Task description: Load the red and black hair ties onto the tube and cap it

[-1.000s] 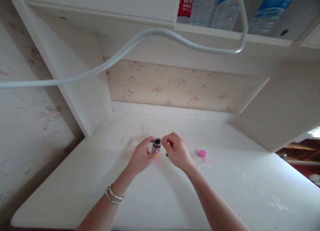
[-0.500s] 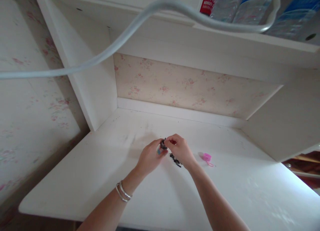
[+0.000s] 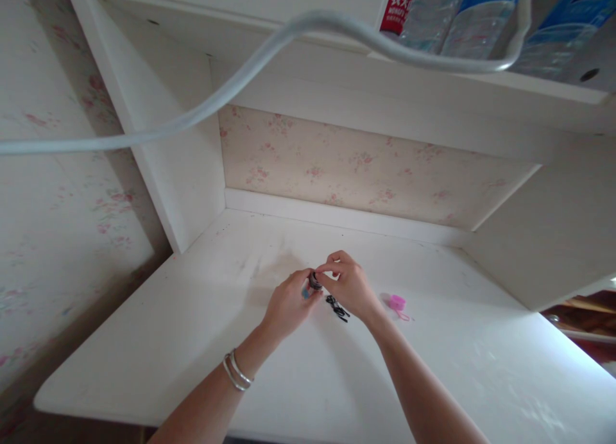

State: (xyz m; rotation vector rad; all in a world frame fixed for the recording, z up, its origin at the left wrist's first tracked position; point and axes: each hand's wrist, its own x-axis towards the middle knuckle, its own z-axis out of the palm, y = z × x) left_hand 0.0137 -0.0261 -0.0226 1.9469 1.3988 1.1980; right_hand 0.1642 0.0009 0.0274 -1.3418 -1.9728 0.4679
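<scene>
My left hand (image 3: 290,304) is closed round a small round container (image 3: 315,281) with a dark rim and a patch of blue low on its side. Its mouth faces up and to the right. At that mouth, the thumb and forefinger of my right hand (image 3: 347,283) are pinched together; what they hold, if anything, is too small to make out. Just below the hands lies a small loose heap of thin black strips (image 3: 337,308) on the desk. To the right rests a pink cap (image 3: 397,302) with a loop attached.
The white desk (image 3: 269,392) runs back to a low ledge under flowered wallpaper. A pale cable (image 3: 231,88) crosses the upper view close to the camera. Plastic water bottles (image 3: 481,20) stand on the shelf above. White side panels (image 3: 543,239) border the desk.
My right fingers have shifted slightly at the container's mouth, and the hand has lifted a little. A black end that stuck up there no longer shows. The camera view has tilted slightly.
</scene>
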